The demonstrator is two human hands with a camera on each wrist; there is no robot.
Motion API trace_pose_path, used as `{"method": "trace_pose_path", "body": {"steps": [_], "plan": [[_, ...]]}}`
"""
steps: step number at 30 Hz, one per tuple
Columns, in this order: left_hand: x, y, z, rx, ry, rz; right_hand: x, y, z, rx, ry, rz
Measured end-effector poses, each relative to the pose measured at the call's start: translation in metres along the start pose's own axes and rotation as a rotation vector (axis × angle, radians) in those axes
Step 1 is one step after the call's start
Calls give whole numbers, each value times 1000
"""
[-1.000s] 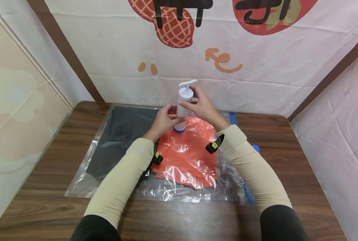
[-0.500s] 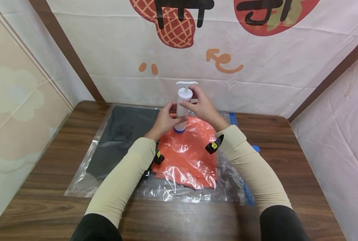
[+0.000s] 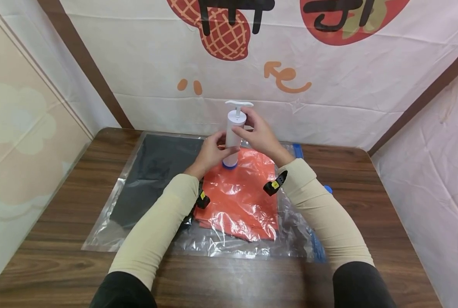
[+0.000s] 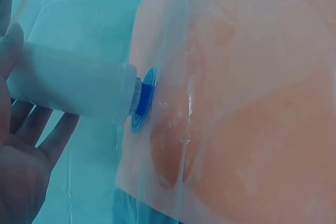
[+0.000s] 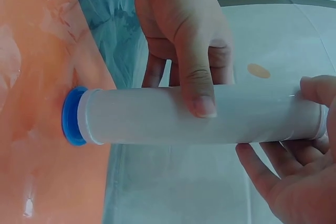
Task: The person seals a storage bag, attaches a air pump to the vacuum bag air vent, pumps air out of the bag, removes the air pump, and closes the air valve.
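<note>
A white hand pump [image 3: 232, 140] with a T-shaped handle [image 3: 239, 104] stands upright on the blue valve [image 5: 71, 116] of a clear plastic storage bag [image 3: 252, 251]. Inside the bag lies folded orange fabric [image 3: 240, 192]. My left hand [image 3: 210, 153] grips the lower barrel, its thumb across the near side and its fingers behind. Higher up, my right hand [image 3: 260, 136] holds the barrel just below the handle between thumb and fingers. In the left wrist view, the pump's narrow nozzle end meets the blue valve.
Dark folded material [image 3: 156, 171] lies under clear plastic at the left of the wooden table [image 3: 229, 282]. A small blue round piece [image 3: 328, 188] sits beside my right sleeve. A printed cloth wall [image 3: 144, 77] stands right behind the table.
The pump's handle has turned from slanted to nearly level across the view, mostly in the first half second. Both hands have stayed at nearly the same places on the barrel.
</note>
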State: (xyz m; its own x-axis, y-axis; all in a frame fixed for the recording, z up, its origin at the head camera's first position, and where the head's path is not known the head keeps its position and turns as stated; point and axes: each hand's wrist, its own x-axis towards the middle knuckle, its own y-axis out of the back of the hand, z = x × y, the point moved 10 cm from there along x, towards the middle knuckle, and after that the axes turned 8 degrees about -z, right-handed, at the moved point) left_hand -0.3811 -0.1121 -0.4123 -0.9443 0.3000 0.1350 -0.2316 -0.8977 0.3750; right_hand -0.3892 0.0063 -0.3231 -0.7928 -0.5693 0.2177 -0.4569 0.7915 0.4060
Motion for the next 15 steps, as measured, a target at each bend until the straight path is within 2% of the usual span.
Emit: {"method": "trace_pose_path", "body": {"steps": [5, 9, 15], "plan": [[1, -3, -2, -31, 13, -22, 1, 2, 5, -9, -51, 37], [0, -2, -6, -83, 33, -3, 1, 2, 7, -48, -81, 57], [2, 2, -2, -66, -3, 32, 1, 7, 9, -89, -82, 102]]}}
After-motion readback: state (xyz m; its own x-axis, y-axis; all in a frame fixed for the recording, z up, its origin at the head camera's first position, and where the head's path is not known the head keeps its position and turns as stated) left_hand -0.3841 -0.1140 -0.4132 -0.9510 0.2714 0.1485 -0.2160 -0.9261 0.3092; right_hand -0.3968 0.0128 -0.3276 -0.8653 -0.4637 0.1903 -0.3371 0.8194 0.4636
